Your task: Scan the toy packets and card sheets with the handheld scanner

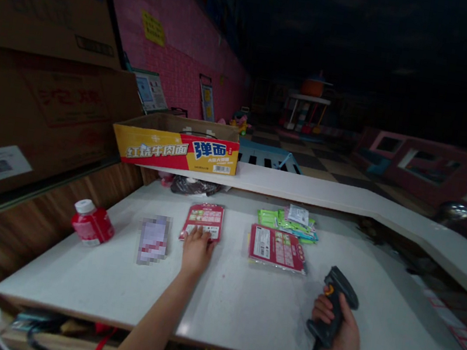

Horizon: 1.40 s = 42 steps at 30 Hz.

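Note:
My left hand (pixel 196 255) lies with its fingers spread over the lower edge of a flat red packet (pixel 205 216) on the white counter (pixel 216 308). My right hand (pixel 344 329) is wrapped round the handle of a black barcode scanner (pixel 337 310), its cable hanging down toward me. Between the hands, a bit farther off, lies a stack of red packets (pixel 279 247) in clear wrapping. Behind that stack is a loose pile of green packets (pixel 288 220). Left of my left hand lies a flat blurred-out item (pixel 153 239).
A red bottle (pixel 93 224) with a white cap lies tilted at the counter's left. A yellow and red carton (pixel 179 150) sits on the raised ledge (pixel 302 189) behind. Large cardboard boxes (pixel 44 109) are stacked at the left. Below the counter's front edge are cables.

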Each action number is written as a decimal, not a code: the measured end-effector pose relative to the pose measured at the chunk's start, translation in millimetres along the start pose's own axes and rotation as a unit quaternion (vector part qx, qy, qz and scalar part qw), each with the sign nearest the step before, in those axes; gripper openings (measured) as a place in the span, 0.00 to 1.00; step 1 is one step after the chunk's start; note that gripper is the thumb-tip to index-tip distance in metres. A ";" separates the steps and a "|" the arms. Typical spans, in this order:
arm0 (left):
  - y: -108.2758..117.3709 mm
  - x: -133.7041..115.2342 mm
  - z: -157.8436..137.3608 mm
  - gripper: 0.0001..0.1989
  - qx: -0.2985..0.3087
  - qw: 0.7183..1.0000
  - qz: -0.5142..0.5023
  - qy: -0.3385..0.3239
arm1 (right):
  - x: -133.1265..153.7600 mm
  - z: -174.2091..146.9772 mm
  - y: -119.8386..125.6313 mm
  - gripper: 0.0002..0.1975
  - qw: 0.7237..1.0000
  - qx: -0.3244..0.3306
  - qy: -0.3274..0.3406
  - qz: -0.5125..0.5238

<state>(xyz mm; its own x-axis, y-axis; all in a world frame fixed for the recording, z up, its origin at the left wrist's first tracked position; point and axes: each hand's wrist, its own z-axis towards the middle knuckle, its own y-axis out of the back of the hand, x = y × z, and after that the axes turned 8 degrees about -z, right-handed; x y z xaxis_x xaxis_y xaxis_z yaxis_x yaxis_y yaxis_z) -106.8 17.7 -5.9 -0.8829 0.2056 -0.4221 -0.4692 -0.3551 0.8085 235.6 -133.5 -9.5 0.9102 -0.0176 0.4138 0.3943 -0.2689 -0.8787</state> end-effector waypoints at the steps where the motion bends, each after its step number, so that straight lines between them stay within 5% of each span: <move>1: 0.6 0.6 0.3 0.13 -0.009 1.000 -0.013 -0.017 | -0.2 0.2 -0.4 0.13 1.000 0.001 0.001 -0.004; 7: 0.5 -17.7 1.1 0.12 0.012 0.989 -0.113 -0.098 | -0.8 4.1 -1.9 0.15 1.000 -0.005 0.005 -0.011; 14: -30.7 -93.1 28.4 0.07 0.078 0.970 -0.227 0.041 | -0.2 8.6 -2.7 0.15 1.000 0.003 0.006 -0.020; 17: -43.6 -110.9 43.0 0.21 0.089 0.958 -0.243 0.124 | -0.9 8.0 -3.5 0.16 0.999 0.007 0.020 -0.044; 20: -50.9 -110.6 51.9 0.29 0.094 0.955 -0.241 0.144 | -1.9 7.9 -4.7 0.16 0.997 0.009 0.032 -0.067; 26: -50.1 -93.4 60.0 0.21 0.060 0.951 -0.250 0.171 | -2.4 9.2 -5.1 0.17 0.998 0.010 0.030 -0.060; 28: -47.0 -91.7 60.6 0.17 0.099 0.910 -0.337 0.220 | -2.3 9.1 -4.6 0.17 0.998 0.008 0.028 -0.056; 31: -38.5 -90.1 58.3 0.09 0.198 0.797 -0.487 0.296 | -2.5 8.6 -4.3 0.17 0.999 0.004 0.024 -0.045; 34: -22.6 -82.4 53.2 0.06 0.272 0.737 -0.533 0.315 | -2.9 8.1 -4.6 0.17 0.999 0.005 0.020 -0.043; 37: -3.6 -67.5 46.3 0.09 0.343 0.647 -0.596 0.329 | -3.3 7.8 -4.5 0.16 0.999 0.007 0.019 -0.035; 39: 4.8 -57.7 39.6 0.10 0.335 0.600 -0.648 0.327 | -3.4 7.4 -4.1 0.16 0.999 0.007 0.015 -0.033; 42: 4.3 -49.9 25.1 0.12 0.258 0.596 -0.698 0.301 | -3.1 6.2 -3.1 0.16 1.000 -0.001 0.009 -0.029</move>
<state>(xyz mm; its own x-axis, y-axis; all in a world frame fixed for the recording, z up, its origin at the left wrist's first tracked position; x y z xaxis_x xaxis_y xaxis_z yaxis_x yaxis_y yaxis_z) -64.4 28.8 29.0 0.4441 -0.4484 -0.7757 -0.8230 0.1381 -0.5510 232.4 -126.6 -9.6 0.8830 -0.0191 0.4689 0.4468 -0.2715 -0.8524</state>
